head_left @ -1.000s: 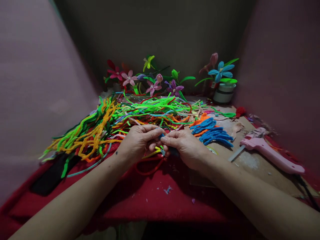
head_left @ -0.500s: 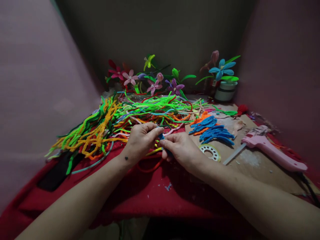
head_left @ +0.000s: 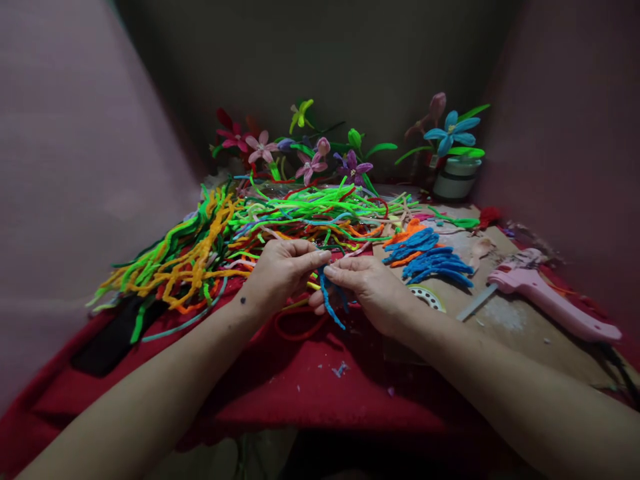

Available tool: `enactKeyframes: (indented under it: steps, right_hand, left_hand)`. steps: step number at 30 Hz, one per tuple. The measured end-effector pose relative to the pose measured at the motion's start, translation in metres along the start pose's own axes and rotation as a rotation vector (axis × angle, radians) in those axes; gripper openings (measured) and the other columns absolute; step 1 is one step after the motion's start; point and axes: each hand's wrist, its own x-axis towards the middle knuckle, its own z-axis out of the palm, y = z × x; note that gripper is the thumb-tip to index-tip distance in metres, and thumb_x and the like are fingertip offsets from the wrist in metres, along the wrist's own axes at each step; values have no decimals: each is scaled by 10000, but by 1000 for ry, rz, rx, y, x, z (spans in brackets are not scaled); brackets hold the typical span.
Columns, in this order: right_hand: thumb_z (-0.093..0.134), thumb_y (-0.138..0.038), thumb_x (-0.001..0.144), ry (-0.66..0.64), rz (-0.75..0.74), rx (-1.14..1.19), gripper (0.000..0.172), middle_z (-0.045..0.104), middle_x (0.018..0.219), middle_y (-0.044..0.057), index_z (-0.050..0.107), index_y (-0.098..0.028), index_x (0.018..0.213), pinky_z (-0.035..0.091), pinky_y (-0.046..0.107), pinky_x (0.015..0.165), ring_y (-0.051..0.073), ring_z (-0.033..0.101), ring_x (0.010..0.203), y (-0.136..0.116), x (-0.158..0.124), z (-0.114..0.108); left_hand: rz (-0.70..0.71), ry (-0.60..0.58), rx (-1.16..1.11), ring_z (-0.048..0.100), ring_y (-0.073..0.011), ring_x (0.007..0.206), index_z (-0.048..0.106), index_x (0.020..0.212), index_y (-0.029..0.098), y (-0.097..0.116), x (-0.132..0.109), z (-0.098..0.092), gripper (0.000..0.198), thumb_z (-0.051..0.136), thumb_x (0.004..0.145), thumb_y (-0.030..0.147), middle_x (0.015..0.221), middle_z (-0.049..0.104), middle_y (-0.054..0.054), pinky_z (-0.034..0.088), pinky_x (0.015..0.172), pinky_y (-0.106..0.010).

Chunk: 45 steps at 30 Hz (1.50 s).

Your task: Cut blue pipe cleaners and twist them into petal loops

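Note:
A blue pipe cleaner (head_left: 329, 303) hangs between my two hands, its loose lengths pointing down toward the red cloth. My left hand (head_left: 285, 267) pinches its upper part between thumb and forefinger. Close beside it, my right hand (head_left: 367, 285) grips the same piece with thumb and forefinger, the other fingers curled beneath. The fingertips hide where the blue lengths meet. To the right of my hands, blue pipe cleaner pieces (head_left: 437, 267) lie stacked with orange pieces (head_left: 411, 232) on a sheet of cardboard (head_left: 530, 350).
Loose multicoloured pipe cleaners (head_left: 310, 210) heap behind my hands, with an orange bunch (head_left: 213, 233) at left. A pink glue gun (head_left: 555, 300) and a tape roll (head_left: 427, 297) lie at right. Pipe-cleaner flowers (head_left: 310, 167) and a white pot (head_left: 455, 179) stand at the back.
The blue lengths, earlier mostly hidden in my fingers, now hang down in view. My hands have shifted slightly, still close together. The whole view has moved a little.

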Motion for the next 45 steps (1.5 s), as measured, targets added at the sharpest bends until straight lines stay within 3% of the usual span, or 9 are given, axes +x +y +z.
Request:
enactKeyframes:
  steps: [5,11,17,22,26,30,39,45]
  right_hand:
    - [674,-287,661,17,5,38,170,615,546,16,622,-126,655,449,256,545,111,559,491,7,6,-7]
    - [693,-231,601,75,-125,-24,224,445,416,-59,533,-147,467,278,225,443,58,375,417,13,10,-11]
    - [716,-246,559,197,-181,117,161,542,486,-36,597,-143,524,307,229,447,53,389,417,0,9,-8]
    - [703,-249,584,281,-236,135,190,481,435,-50,566,-136,516,286,217,399,50,379,388,-1,9,-9]
    - [686,-263,594,303,-196,167,197,477,448,-51,537,-148,540,283,211,347,61,392,363,1,10,-8]
    - [679,-258,601,370,-273,148,255,450,434,-59,473,-155,492,301,196,366,48,395,365,6,13,-8]
    - [669,-208,593,350,-270,152,207,463,447,-65,478,-157,532,308,198,403,49,409,385,4,16,-12]
    - [641,-148,586,404,-267,181,188,449,404,-69,462,-159,528,285,202,393,51,385,362,-6,15,-15]
  left_hand:
    - [28,21,101,318,-40,363,545,603,141,2,-2,4,273,650,686,379,434,420,58,203,360,-186]
    - [59,8,89,296,-29,362,519,559,138,1,-1,6,303,651,701,371,415,383,68,194,349,-173]
    - [-130,-186,-303,403,-27,402,539,704,152,-8,7,1,243,638,733,372,517,475,50,310,392,-141]
    - [-230,-365,-356,401,-37,376,593,811,124,-13,6,6,189,648,722,282,561,533,19,295,315,-143]
    - [-211,-309,-213,344,-17,306,600,673,96,-11,0,16,215,640,722,301,480,540,9,216,295,-143]
    - [-181,-194,-99,348,-13,274,563,587,106,-6,-7,26,261,611,749,304,393,512,25,174,303,-132]
    - [-193,-293,-141,255,-29,218,522,578,138,-14,-8,26,333,552,790,393,292,379,66,129,263,-154]
    - [-213,-345,-137,270,-40,241,542,663,142,-10,-10,16,297,515,815,396,329,447,53,169,276,-165]
